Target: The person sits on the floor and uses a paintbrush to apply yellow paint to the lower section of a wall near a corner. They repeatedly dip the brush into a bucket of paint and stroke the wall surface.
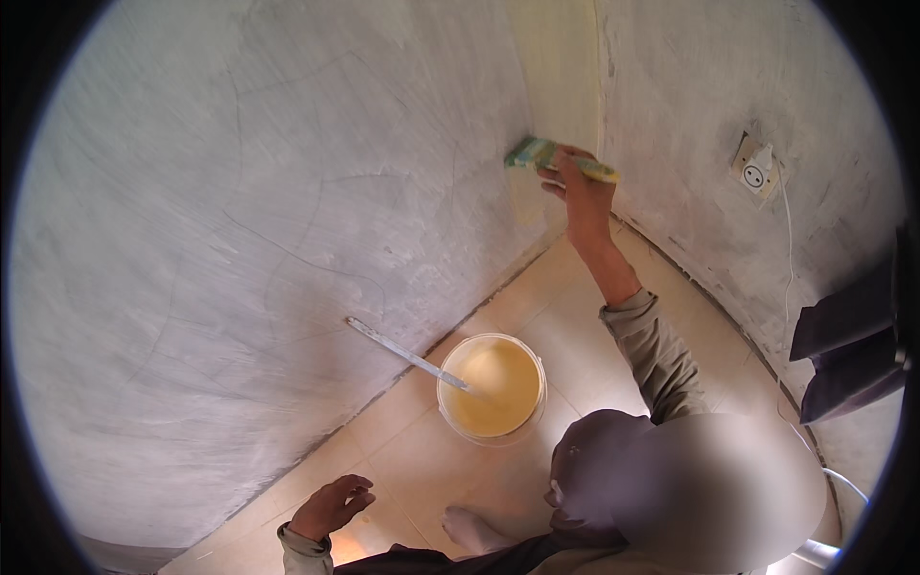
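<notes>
My right hand (pixel 582 187) grips a wide paintbrush (pixel 535 154) smeared with green and yellow, its bristle end against the grey wall (pixel 388 208) beside the room corner. Pale yellow paint (pixel 560 72) coats a strip of wall along that corner. On the floor stands a white bucket (pixel 491 388) of pale yellow liquid, between my hands. A stick (pixel 402 348) with a pale, smeared surface leans out of it towards the wall. At the lower left, my left hand (pixel 334 507) hangs above the floor, fingers loosely curled and apart from the thumb, holding nothing.
A wall socket (pixel 755 172) with a white plug and hanging cable (pixel 789 251) is on the right wall. Dark cloth (pixel 844 345) hangs at the far right. A bare foot (pixel 474 530) rests on the tiled floor (pixel 402 445) below the bucket. A blurred area covers the lower right.
</notes>
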A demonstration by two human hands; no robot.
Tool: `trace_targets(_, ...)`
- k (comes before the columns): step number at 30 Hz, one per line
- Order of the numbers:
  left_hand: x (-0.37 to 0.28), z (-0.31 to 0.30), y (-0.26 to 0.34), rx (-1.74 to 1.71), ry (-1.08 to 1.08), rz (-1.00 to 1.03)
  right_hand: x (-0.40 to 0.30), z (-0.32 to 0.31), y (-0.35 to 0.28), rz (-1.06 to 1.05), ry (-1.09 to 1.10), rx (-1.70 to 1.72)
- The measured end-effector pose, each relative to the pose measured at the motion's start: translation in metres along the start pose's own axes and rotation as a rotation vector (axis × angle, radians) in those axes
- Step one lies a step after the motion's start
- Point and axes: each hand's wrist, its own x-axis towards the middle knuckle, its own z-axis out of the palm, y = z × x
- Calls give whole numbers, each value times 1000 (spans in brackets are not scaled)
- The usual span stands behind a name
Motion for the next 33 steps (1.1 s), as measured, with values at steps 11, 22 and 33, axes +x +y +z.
trace_targets(11,6,0,0,-5,-17,-6,-19,-38,33,5,-46,215)
trace_targets(22,1,2,2,-59,-68,-81,-72,-122,143,286,190,47)
trace_targets(33,4,1,5,-13,-80,-148,-58,-104,144,265,191,76)
